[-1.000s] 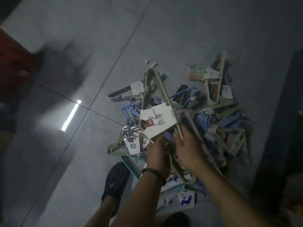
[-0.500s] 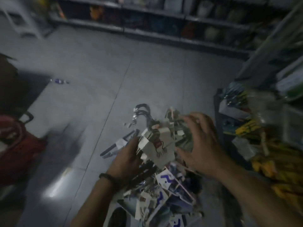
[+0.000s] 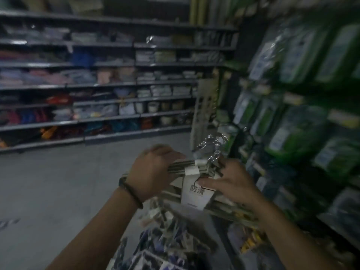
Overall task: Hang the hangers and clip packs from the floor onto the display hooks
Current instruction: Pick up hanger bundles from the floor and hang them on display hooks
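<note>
- The left hand [image 3: 153,170] is curled over the left shoulder of a bundle of hangers [image 3: 181,168], knuckles up, fingers wrapped round the striped green and pale bars.
- The right hand [image 3: 231,184] grips the right side of the same bundle; its thumb lies flat across the top of the label, and its fingers bend over the bars near the neck.
- The bundle is held up between the two hands, at about chest height, well above the floor [image 3: 58,191] and just left of the display [image 3: 302,98] of green packs.
- Its metal hooks [image 3: 213,146] stick up from the middle, tilted toward the display; motion blur hides whether they touch anything there.
- A white paper label [image 3: 194,195] with dark printed characters hangs from the neck of the bundle, facing the camera.
- More packs [image 3: 165,242] with blue and white cards hang in a tangle below the hands; how they are attached is not clear.
- A dark bracelet [image 3: 131,192] circles the left wrist.
- Long shelves [image 3: 116,84] of folded and boxed goods run along the far wall.
</note>
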The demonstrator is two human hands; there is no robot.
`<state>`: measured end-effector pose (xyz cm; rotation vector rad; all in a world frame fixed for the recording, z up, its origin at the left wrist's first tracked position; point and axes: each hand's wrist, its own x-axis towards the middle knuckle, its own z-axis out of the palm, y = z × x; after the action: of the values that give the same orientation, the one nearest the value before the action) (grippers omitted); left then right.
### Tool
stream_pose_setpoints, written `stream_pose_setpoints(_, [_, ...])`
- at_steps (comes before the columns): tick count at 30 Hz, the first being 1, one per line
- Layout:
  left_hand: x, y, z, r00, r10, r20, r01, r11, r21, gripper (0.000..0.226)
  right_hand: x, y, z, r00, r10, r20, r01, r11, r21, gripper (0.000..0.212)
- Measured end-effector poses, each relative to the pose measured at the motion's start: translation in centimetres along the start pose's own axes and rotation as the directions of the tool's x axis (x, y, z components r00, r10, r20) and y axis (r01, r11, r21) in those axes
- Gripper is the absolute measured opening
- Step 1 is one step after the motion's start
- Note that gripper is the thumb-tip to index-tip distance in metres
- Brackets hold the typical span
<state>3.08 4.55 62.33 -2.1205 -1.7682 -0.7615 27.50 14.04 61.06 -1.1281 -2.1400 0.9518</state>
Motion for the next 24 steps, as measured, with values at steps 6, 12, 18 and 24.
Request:
stream_pose_setpoints(6, [-1.2, 11.0, 0.0, 0.805, -0.569, -0.167, 0.342, 0.676, -0.653, 0.081, -12.1, -3.2, -5.4, 0.844, 0.373, -0.385, -0.143, 0.849, 0.509, 0.045])
stream_pose_setpoints(12, [2.8, 22.7, -3.6, 0.870, -0.145, 0.472, 0.466, -0.076, -0.881, 0.066, -24.0, -6.9, -8.2, 0.680, 0.617, -0.395, -0.133, 0.634, 0.762, 0.080])
stream_pose_setpoints(18, [3.1, 37.5, -7.7, 0.912, -0.082, 0.401, 0.393, -0.101, -0.914, 0.019, -36.8, -8.7, -13.2, 0.520, 0.604, -0.604, -0.174, 0.767, 0.617, 0.077])
stream_pose_setpoints(24, [2.1, 53.2, -11.2, 0.955, 0.149, 0.258, 0.255, 0.041, -0.966, 0.042, -51.7, -10.6, -22.9, 0.434, 0.429, -0.792, -0.729, 0.684, -0.030, 0.049])
